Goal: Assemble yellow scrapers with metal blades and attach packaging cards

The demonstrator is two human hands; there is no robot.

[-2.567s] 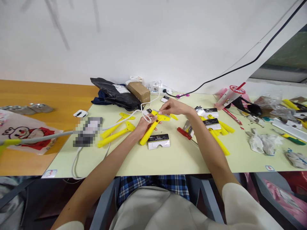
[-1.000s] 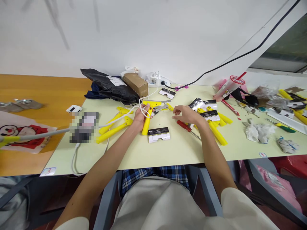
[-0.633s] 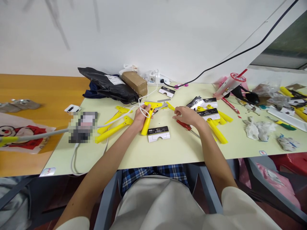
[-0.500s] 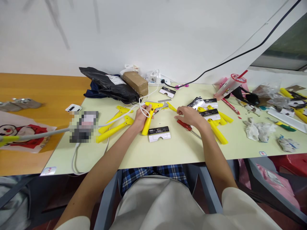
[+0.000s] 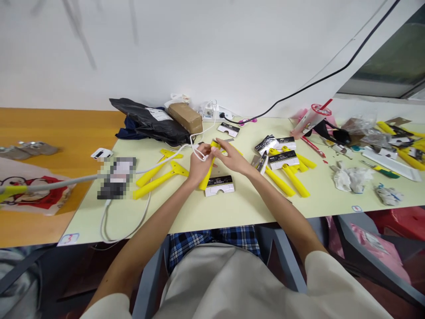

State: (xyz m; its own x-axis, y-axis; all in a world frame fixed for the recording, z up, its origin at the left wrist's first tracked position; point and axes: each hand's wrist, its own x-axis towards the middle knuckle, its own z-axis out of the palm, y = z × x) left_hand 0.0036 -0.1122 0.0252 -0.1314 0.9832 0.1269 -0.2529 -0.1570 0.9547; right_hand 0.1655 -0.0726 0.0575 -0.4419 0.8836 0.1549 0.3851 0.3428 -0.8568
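Observation:
A yellow scraper (image 5: 206,179) is in my left hand (image 5: 199,165), whose fingers wrap around its upper part. My right hand (image 5: 231,158) meets it from the other side, thumb and fingers closed at the scraper's head. The fingers hide much of the head. A white cable loop hangs across my left hand. Just below the hands lies a black-and-white card sleeve (image 5: 219,185). Two more yellow scrapers (image 5: 154,182) lie left of my left hand. Beyond my right wrist are several carded yellow scrapers (image 5: 296,180). The red-handled screwdriver is not visible now.
A phone-like device (image 5: 117,178), blurred out, and a white cable (image 5: 159,167) lie to the left. Behind are a black bag (image 5: 146,119), a cardboard box (image 5: 186,116) and a power strip (image 5: 226,114). A drink cup (image 5: 311,120) and crumpled gloves (image 5: 352,176) are at right.
My right hand has moved left from beside the red screwdriver to the scraper's head. The scraper has turned, so its head looks narrower. Another carded scraper at right has come into view.

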